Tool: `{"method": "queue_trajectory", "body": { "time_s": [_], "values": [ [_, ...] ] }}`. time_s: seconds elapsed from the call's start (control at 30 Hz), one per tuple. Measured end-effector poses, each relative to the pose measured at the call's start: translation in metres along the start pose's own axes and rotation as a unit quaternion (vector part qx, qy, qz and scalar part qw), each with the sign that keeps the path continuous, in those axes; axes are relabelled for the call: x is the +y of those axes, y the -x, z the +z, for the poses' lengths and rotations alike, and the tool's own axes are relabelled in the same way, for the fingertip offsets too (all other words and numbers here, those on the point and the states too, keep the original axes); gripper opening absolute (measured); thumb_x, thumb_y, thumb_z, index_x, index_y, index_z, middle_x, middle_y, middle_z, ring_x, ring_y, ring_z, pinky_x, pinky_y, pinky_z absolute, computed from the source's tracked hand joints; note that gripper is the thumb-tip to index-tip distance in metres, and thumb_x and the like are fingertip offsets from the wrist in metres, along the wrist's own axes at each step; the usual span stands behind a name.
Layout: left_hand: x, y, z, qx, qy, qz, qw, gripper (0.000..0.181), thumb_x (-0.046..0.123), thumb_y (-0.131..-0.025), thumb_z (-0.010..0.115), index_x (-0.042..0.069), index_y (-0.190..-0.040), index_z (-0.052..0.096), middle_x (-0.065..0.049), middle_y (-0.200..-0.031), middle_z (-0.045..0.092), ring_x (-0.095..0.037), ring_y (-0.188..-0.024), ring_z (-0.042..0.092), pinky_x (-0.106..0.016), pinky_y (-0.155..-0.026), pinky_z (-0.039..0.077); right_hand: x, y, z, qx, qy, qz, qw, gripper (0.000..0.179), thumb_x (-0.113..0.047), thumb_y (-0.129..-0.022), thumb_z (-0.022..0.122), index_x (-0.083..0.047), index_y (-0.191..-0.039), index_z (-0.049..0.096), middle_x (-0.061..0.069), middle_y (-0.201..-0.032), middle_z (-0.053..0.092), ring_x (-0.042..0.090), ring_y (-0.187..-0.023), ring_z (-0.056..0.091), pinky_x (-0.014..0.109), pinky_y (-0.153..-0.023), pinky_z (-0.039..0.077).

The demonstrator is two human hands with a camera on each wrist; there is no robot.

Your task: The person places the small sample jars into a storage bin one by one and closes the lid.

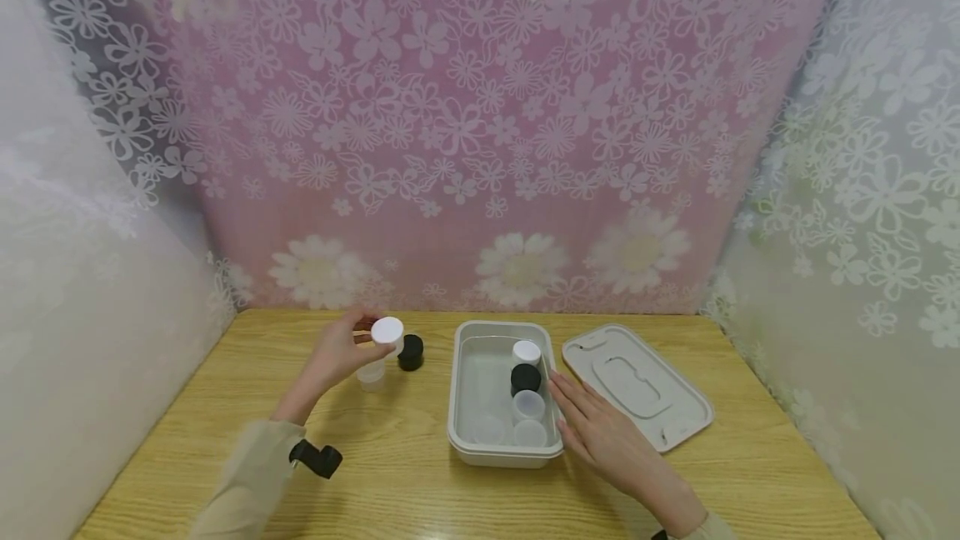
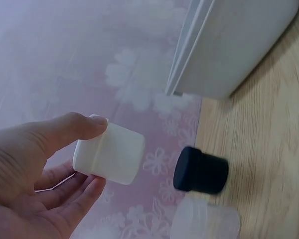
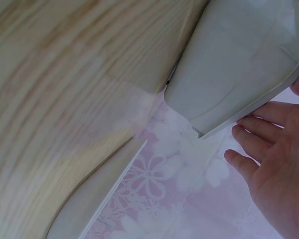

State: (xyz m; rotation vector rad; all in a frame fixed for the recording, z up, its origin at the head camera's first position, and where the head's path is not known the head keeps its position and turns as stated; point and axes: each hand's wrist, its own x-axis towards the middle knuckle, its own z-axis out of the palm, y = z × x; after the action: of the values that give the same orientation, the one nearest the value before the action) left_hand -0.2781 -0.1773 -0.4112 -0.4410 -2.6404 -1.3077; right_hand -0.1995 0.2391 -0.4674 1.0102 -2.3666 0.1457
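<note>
Between thumb and fingers, my left hand (image 1: 339,357) pinches a small white jar (image 2: 117,153) with a white lid, lifted above the table. Below it on the table stand a black jar (image 1: 410,352) and a translucent jar (image 1: 371,377), partly hidden by the hand in the head view. With its fingers extended, my right hand (image 1: 600,432) touches the right rim of a grey-white plastic box (image 1: 465,373). Inside the box, along its right side, a white-lidded jar (image 1: 527,352), a black jar (image 1: 526,379) and several translucent jars (image 1: 529,405) stand in a row.
The box's lid (image 1: 652,386) lies flat on the wooden table (image 1: 405,482), right of the box and beyond my right hand. A flowered pink curtain (image 1: 465,148) hangs at the table's back edge, with pale flowered panels at both sides.
</note>
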Motion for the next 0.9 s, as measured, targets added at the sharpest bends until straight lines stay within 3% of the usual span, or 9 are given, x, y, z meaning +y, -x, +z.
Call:
{"method": "queue_trajectory", "body": {
  "time_s": [0.27, 0.53, 0.9],
  "values": [
    [0.024, -0.007, 0.021, -0.027, 0.017, 0.021, 0.9993, 0.053, 0.011, -0.087, 0.081, -0.001, -0.133, 0.058, -0.019, -0.125, 0.064, -0.036, -0.112, 0.065, -0.044, -0.096, 0.058, 0.000, 0.000, -0.001, -0.011, -0.004, 0.004, 0.9999, 0.052, -0.022, -0.101, 0.059, 0.008, -0.142, 0.052, 0.020, -0.149, 0.051, 0.035, -0.133, 0.054, 0.017, -0.124, -0.002],
    [0.044, -0.013, 0.042, -0.061, 0.063, 0.029, 0.9958, 0.049, 0.009, -0.085, 0.082, 0.002, -0.129, 0.060, -0.017, -0.124, 0.063, -0.037, -0.113, 0.066, -0.039, -0.091, 0.061, 0.000, 0.000, -0.001, -0.012, -0.012, 0.005, 0.9998, 0.053, -0.024, -0.102, 0.057, 0.007, -0.144, 0.051, 0.021, -0.150, 0.050, 0.035, -0.134, 0.053, 0.017, -0.124, -0.001],
    [0.058, -0.020, 0.072, -0.096, 0.061, 0.057, 0.9918, 0.046, 0.009, -0.083, 0.085, 0.005, -0.123, 0.063, -0.009, -0.117, 0.065, -0.027, -0.109, 0.063, -0.040, -0.096, 0.058, 0.000, 0.000, -0.003, -0.013, -0.009, 0.005, 0.9999, 0.052, -0.022, -0.100, 0.060, 0.008, -0.142, 0.053, 0.022, -0.148, 0.051, 0.036, -0.132, 0.054, 0.016, -0.123, -0.003]
  ]
}}
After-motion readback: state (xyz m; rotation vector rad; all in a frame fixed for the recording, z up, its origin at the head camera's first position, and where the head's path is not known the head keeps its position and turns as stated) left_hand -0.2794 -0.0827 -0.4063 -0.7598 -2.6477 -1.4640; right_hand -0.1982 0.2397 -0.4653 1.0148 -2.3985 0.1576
